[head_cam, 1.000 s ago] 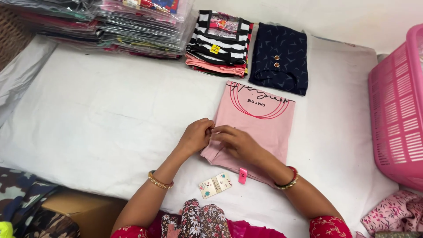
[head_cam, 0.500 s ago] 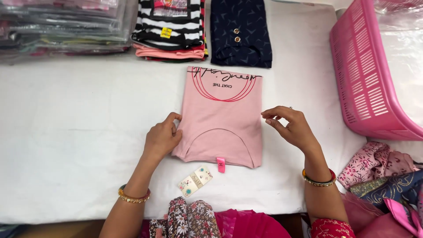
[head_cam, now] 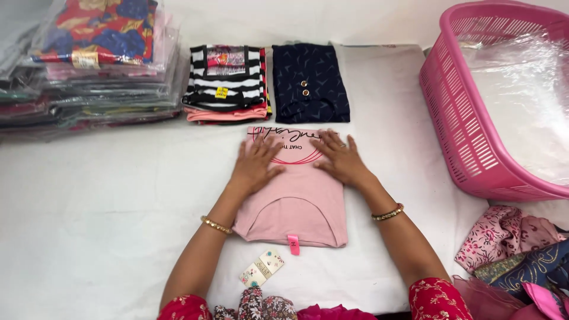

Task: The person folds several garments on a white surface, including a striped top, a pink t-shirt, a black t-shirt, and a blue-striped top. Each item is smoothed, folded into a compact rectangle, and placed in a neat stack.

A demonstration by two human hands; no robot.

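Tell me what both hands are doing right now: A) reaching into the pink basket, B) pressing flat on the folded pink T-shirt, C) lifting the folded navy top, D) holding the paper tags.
B: the left hand and right hand lie palm-down, fingers spread, on the upper part of the folded pink T-shirt; the navy top, pink basket and paper tags are untouched.

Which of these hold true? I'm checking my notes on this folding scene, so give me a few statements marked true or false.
1. Both hands, left hand and right hand, lie flat on the folded pink top. True.
2. The pink basket sits at the left. False: it is at the right.
3. A dark blue folded garment lies beyond the pink top. True.
4. The right hand holds the paper tags. False: they lie untouched on the white table cover.
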